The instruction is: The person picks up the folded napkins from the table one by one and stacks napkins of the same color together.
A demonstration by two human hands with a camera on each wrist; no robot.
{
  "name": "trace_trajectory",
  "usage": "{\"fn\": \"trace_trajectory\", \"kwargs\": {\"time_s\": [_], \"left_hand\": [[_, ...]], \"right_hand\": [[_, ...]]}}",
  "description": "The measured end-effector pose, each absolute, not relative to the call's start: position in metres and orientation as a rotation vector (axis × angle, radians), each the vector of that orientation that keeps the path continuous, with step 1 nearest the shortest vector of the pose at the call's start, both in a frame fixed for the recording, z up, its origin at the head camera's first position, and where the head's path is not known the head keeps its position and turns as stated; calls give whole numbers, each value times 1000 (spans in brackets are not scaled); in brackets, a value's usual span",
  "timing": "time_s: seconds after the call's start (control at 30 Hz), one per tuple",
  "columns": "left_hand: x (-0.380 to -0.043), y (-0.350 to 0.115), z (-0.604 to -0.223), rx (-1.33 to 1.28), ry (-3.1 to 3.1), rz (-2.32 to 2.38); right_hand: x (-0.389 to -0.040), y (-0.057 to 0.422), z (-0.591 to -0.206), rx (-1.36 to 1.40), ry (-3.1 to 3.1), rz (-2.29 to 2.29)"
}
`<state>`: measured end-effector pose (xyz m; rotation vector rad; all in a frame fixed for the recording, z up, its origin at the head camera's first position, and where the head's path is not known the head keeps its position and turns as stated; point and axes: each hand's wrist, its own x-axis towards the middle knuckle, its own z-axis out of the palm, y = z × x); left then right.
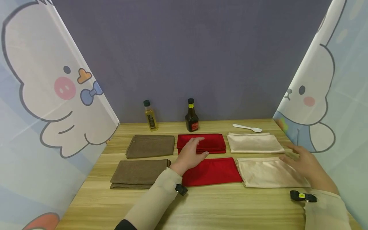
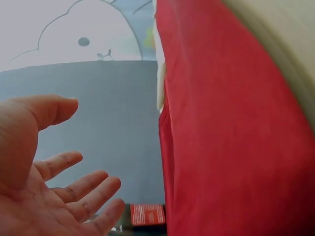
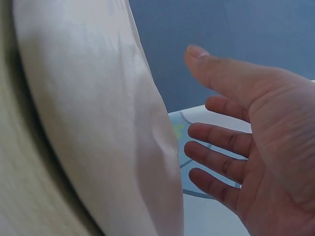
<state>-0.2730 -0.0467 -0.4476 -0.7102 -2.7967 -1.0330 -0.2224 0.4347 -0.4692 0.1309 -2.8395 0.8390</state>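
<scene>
My left hand [image 1: 191, 155] hovers over the red folded cloths, fingers spread and holding nothing. Beneath it lie a far red cloth [image 1: 214, 140] and a near red cloth [image 1: 214, 172]. In the left wrist view the palm and loosely bent fingers stand apart from the red fabric [image 2: 226, 118]. At the right, my right hand [image 1: 306, 164] is above the right end of the near cream cloth [image 1: 264, 174], also holding nothing. A far cream cloth [image 1: 253, 143] lies just behind. The right wrist view shows the fingers apart from the cream fabric [image 3: 93, 118].
Two brown folded cloths, one far [image 1: 150, 146] and one near [image 1: 138, 172], lie on the left. Along the back stand a bottle of yellow oil [image 1: 151, 118] and a dark sauce bottle [image 1: 191, 118]. A white spoon [image 1: 247, 127] lies behind the cream cloths. Printed curtains flank the wooden table [image 1: 230, 207].
</scene>
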Motion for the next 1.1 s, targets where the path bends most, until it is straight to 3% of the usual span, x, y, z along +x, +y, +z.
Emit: {"fn": "trace_trajectory", "kwargs": {"time_s": [0.63,1.1], "left_hand": [[-277,12,-462,-785,-2903,-883],[-279,39,-465,-836,-2919,-1073]], "right_hand": [[-215,436,-466,-6,-2915,957],[-217,449,-479,19,-2944,908]]}}
